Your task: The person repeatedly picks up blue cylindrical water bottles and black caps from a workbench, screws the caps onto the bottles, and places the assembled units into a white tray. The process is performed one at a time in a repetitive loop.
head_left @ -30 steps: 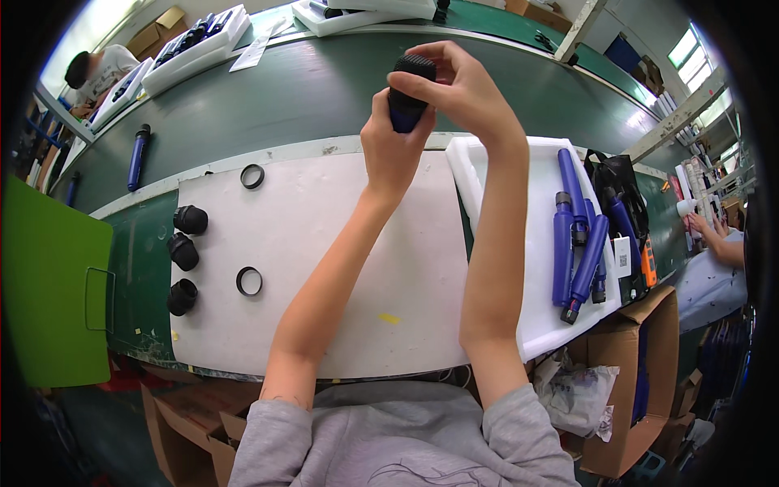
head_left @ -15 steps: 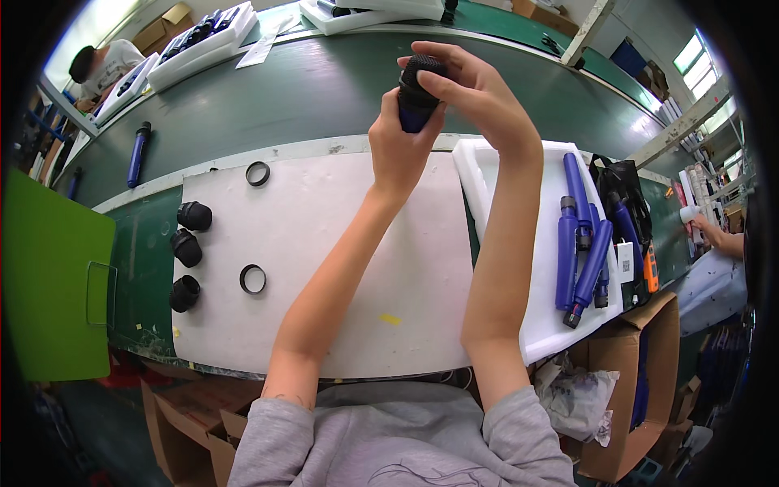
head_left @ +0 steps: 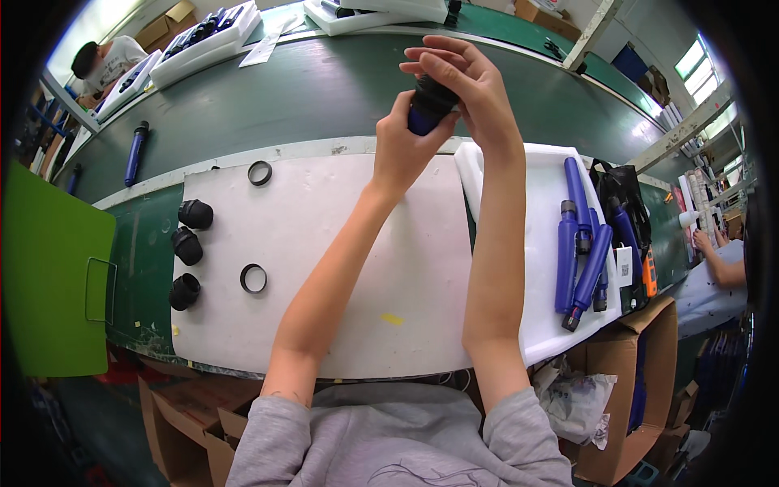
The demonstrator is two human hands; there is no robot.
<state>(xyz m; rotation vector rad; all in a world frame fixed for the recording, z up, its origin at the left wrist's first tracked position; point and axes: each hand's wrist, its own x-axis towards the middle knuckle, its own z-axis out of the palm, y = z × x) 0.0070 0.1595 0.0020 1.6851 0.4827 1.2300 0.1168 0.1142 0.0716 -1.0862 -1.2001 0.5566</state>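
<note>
A blue handheld microphone (head_left: 432, 101) with a black head is held up over the far edge of the white work sheet (head_left: 389, 268). My left hand (head_left: 399, 152) wraps round its blue body, thumb and fingers closed on it. From the right, my right hand (head_left: 487, 105) curves over the black head, its palm and fingers against it; part of the head is hidden. Down the left side of the sheet lie three black microphone heads (head_left: 187, 246). Two black rings, a far ring (head_left: 260, 173) and a near ring (head_left: 253, 278), lie to their right.
On the right, a white foam tray (head_left: 540, 333) holds several blue microphone bodies (head_left: 565, 260). A black bag (head_left: 629, 183) lies beside it. Another blue microphone (head_left: 136, 154) rests on the green belt. A green bin (head_left: 57, 276) stands at left; other people sit far left and right.
The microphone has moved slightly right and tilted, its head leaning further right. My right hand has turned about the head, with its wrist shifted left. My left hand keeps hold of the body.
</note>
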